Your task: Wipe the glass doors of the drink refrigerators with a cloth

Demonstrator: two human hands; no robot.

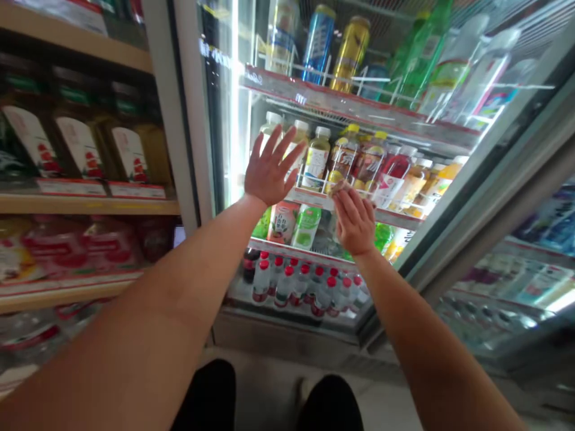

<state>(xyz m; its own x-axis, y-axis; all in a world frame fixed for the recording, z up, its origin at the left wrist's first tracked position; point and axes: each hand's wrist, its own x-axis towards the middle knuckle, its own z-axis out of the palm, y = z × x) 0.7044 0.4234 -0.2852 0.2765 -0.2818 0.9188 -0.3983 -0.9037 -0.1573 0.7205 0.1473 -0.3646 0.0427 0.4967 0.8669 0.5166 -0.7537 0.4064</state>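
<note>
My left hand (269,170) is raised with fingers spread in front of the pale capped bottles (317,157) on the middle shelf of an open drinks fridge, holding nothing. At the front rail of that shelf (314,199), my right hand (354,220) has its fingers bent round something small and pale that I cannot make out. Just beyond it stand yellow-capped tea bottles (345,157) and red drinks (398,167). Below my hands stand cartons with green and red labels (287,222).
The fridge's glass door (503,197) is swung open to the right. Cans and green bottles (415,54) fill the top shelf, red-capped water bottles (305,287) the bottom one. Wooden shelves (90,206) with brown bottles and red packs stand at left. My knees show below.
</note>
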